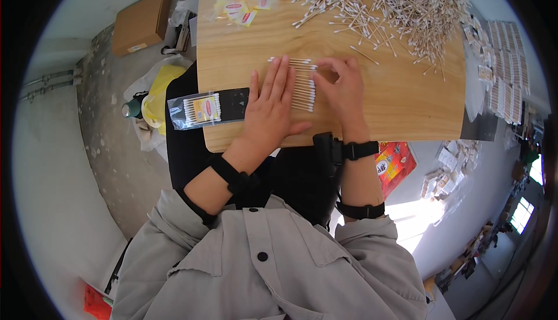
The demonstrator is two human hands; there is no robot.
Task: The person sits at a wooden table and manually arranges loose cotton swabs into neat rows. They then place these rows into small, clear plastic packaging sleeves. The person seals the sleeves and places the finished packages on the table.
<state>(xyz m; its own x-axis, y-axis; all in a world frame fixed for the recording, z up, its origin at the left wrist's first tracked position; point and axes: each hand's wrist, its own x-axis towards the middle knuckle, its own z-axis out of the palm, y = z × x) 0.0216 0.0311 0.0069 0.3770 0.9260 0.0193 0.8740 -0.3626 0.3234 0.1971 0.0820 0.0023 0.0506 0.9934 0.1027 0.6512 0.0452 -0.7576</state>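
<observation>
Head view: one pale, wood-grained desk (407,108) is shown. Its far right part is covered by one loose heap of white-tipped, tan-sticked cotton swabs (407,6), too many to be counted. Toward the far left corner, clear plastic packaging with yellow-and-red labels (241,9) is spread; at least three labels can be counted. Near the near edge, two bare hands are placed. The left hand (269,104) is laid flat, palm down, three fingers together, the little finger slightly apart, the thumb stretched outward. The right hand (346,90) is curved, thumb and index finger brought close at the swab tips; whether one is pinched cannot be told. At the left edge, one clear, swab-filled plastic bag (195,111) is laid, beside one flat black piece (237,105). Between the hands, one row of side-by-side swabs (304,90) is set, partly covered by the left hand, so its full count is hidden. One single swab (364,55) is seen between heap and row.
</observation>
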